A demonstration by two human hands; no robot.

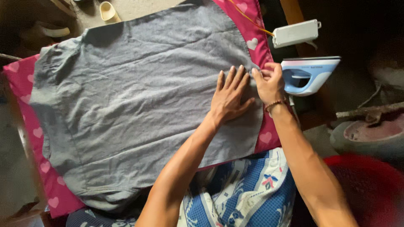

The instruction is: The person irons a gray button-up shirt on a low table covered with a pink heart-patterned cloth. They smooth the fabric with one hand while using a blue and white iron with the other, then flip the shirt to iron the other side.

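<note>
Two hands — left hand (228, 97), right hand (269, 83) — on one grey shirt (139, 101).

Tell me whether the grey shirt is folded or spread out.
Spread out. The grey shirt lies flat in one layer over the pink heart-print cover, the left hand pressing it and the right hand pinching its edge.

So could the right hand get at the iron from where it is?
Probably yes. The right hand pinches the grey shirt's edge, and the iron stands upright just beside it, with nothing between them. The left hand lies flat on the shirt.
</note>
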